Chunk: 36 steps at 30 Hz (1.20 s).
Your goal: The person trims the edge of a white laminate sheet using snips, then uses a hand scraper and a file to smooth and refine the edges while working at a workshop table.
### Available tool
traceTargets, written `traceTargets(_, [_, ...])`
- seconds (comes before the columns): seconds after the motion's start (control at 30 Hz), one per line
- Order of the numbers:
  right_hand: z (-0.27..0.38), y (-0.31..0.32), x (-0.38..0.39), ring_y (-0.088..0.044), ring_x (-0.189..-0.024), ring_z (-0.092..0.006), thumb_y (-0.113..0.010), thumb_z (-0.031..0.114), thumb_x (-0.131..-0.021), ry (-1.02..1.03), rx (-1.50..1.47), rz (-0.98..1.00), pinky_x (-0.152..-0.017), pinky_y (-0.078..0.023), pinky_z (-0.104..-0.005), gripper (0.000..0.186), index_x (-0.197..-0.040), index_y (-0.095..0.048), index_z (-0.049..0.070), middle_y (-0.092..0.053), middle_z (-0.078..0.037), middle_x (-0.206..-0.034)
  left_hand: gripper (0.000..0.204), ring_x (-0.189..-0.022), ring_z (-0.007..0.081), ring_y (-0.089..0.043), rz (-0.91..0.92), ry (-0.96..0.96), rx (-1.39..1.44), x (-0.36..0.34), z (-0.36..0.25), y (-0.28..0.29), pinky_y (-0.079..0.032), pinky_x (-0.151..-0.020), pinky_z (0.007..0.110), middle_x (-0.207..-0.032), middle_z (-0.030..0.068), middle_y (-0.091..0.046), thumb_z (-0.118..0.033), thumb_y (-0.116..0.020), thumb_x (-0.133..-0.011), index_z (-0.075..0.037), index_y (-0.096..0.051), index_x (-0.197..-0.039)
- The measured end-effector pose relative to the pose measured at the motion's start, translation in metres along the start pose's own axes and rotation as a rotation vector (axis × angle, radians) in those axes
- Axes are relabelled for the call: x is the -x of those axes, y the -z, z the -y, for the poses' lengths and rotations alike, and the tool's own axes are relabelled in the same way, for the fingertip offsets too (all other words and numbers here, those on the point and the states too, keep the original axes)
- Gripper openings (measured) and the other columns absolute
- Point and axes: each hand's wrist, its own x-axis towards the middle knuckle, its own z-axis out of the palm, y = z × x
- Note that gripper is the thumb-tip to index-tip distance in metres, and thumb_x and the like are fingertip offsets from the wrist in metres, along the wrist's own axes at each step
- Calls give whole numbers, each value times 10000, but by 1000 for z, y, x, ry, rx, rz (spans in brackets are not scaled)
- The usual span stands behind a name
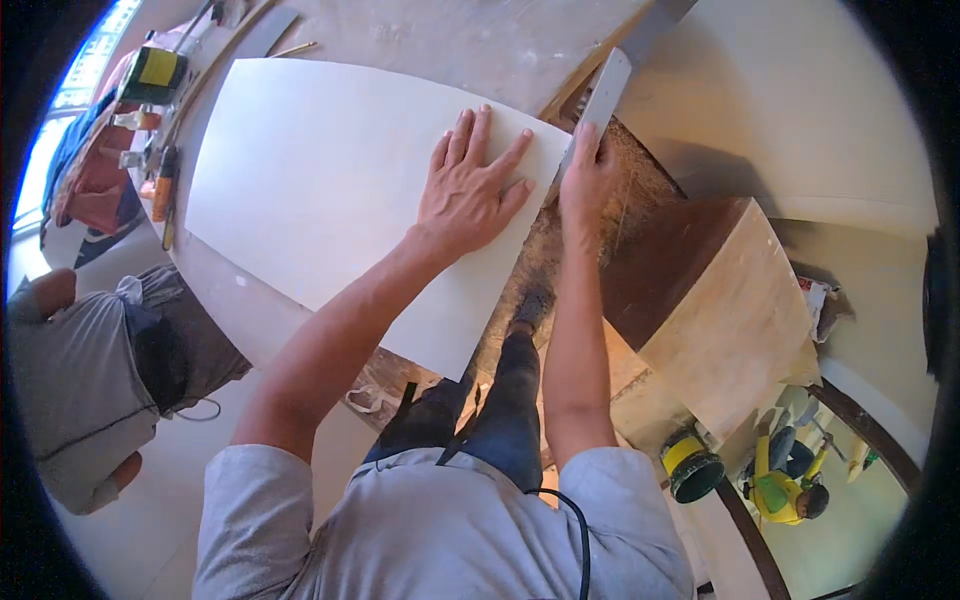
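Note:
Palm down with fingers spread, my left hand [468, 190] presses on a large white sheet [300, 170] that lies across the work table [450, 35]. Beyond the sheet's right edge, my right hand [590, 185] is closed around a flat grey-white bar-shaped tool [606, 90] with a rounded end. The tool stands on edge beside the sheet's far right corner, pointing away from me. Its exact kind is unclear, and my fingers cover its near end.
A person in a grey shirt [85, 370] stands at the left. Several tools, including an orange-handled one [163, 185], and a dark green can [155, 75] line the table's left side. Brown boards [735, 320] lean at the right, near a bucket [692, 465].

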Motion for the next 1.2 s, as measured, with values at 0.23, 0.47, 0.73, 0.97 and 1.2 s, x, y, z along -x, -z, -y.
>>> traceTargets(0.23, [-2, 23, 152, -653, -995, -278, -614, 318, -1039, -100, -112, 10, -896, -504, -442, 418, -1149, -654, -84, -707, -206, -1075, 615, -1550, 448, -199, -47, -10, 15, 4, 0, 0, -184, -1244, 551, -1670, 267, -210, -549, -495, -1024, -290, -427, -1577])
traceTargets(0.47, [12, 4, 18, -677, -983, -343, -553, 406, -1053, -22, 80, -14, -859, -527, -460, 539, -1151, -637, -117, -695, -271, -1077, 614, -1554, 445, -191, -35, -16, 4, 1, 3, -3, -174, -1253, 537, -1671, 261, -215, -536, -493, -1027, -284, -417, -1582])
traceTargets(0.73, [3, 21, 136, -648, -925, -287, -569, 376, -1046, 78, 147, 33, -843, -504, -431, 494, -1109, -666, -104, -703, -229, -1013, 602, -1552, 452, -192, -51, -10, 19, 0, 2, -1, -177, -1246, 550, -1671, 247, -232, -520, -491, -1030, -283, -422, -1580])
traceTargets(0.97, [8, 9, 38, -672, -977, -285, -593, 378, -1043, 36, 30, 8, -866, -530, -430, 502, -1163, -651, -106, -715, -230, -1079, 602, -1540, 474, -205, -34, -38, 18, 3, 3, -1, -201, -1235, 558, -1658, 277, -237, -531, -490, -1031, -283, -429, -1576])
traceTargets(1.2, [-11, 25, 136, -664, -971, -278, -618, 342, -1027, -87, 128, 10, -866, -526, -417, 478, -1181, -649, -109, -712, -215, -1084, 590, -1545, 461, -200, -56, -32, 30, 3, 5, -7, -167, -1256, 533, -1660, 263, -242, -526, -458, -1032, -254, -458, -1555])
